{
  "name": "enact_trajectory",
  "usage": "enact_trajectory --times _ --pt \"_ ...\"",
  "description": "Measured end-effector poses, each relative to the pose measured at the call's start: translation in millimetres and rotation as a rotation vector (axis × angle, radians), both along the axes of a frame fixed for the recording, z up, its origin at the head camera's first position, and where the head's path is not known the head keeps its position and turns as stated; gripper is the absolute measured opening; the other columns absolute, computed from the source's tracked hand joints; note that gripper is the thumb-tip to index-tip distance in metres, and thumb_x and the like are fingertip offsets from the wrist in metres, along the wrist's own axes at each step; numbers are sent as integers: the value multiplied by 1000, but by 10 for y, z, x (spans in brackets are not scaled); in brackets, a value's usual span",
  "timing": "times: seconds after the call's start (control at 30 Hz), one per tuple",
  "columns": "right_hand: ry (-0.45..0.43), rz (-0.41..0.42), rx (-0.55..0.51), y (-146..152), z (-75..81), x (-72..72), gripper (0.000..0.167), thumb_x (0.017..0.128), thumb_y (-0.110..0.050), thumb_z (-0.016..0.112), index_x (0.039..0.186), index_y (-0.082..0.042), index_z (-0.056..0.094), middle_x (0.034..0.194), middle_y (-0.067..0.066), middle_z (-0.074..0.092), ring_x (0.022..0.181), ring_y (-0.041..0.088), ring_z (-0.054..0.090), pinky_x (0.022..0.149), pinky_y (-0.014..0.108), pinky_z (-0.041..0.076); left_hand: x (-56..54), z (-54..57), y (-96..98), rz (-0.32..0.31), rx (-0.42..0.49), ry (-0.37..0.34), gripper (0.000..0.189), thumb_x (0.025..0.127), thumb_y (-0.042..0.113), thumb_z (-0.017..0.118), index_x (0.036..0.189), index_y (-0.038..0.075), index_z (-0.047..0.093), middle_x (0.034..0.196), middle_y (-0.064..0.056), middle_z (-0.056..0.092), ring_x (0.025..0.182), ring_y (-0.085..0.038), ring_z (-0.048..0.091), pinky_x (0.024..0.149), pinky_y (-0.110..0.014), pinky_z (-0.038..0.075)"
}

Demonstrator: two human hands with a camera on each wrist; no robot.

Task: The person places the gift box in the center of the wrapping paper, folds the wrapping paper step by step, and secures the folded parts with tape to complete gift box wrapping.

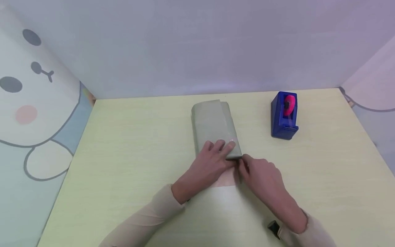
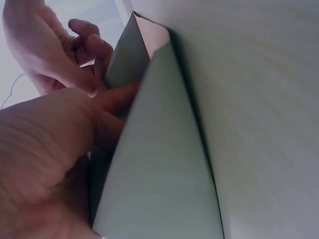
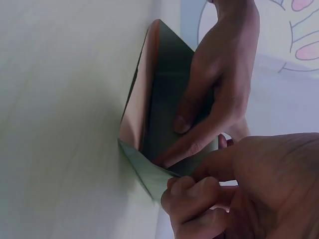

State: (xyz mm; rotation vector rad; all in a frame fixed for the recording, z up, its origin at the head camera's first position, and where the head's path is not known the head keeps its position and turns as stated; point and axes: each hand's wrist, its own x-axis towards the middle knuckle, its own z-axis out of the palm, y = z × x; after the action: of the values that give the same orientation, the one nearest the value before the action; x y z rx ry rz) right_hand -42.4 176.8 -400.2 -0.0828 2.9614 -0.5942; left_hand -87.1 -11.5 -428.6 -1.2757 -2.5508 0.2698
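A parcel (image 1: 213, 120) in grey-green wrapping paper lies on the table, its near end open. My left hand (image 1: 208, 168) rests on the parcel's near part with its fingers spread. In the right wrist view, the left thumb and forefinger (image 3: 192, 142) reach straight into the open end and touch the folded paper. My right hand (image 1: 266, 180) pinches the wrapping paper at the near right corner between thumb and bent fingers. The paper's pinkish inner side (image 3: 137, 114) shows along the lower flap. What lies inside the wrapping is hidden.
A blue tape dispenser (image 1: 277, 127) with a pink roll (image 1: 291, 104) stands on the pale table (image 1: 132, 137), to the right of the parcel. Behind the table rises a plain light backdrop (image 1: 197, 48). A small black piece (image 1: 274, 229) sits by the right cuff.
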Motion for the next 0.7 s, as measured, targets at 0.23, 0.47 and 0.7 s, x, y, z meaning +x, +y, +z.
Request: enact_trajectory --times 0.23,0.47,0.7 --pt "-145 -28 -40 2 -128 65 31 100 -21 58 70 -16 56 55 -3 41 51 14 40 47 29 29 11 -1 12 5 11 1 41 101 16 66 126 49 68 146 -1 44 114 -23 45 81 -37 41" --pt "-223 -3 -15 -30 -203 169 30 95 -18 61 66 -18 54 56 -4 38 54 14 39 48 30 28 3 24 9 17 9 -2 38 100 18 69 121 50 71 145 -1 45 114 -23 46 81 -37 43" --pt "-203 95 -43 -61 -76 302 41 95 -15 66 60 -20 47 54 -9 33 53 8 33 50 25 25 -3 29 6 1 36 -59 41 99 15 69 120 50 72 148 -1 43 115 -24 46 81 -37 42"
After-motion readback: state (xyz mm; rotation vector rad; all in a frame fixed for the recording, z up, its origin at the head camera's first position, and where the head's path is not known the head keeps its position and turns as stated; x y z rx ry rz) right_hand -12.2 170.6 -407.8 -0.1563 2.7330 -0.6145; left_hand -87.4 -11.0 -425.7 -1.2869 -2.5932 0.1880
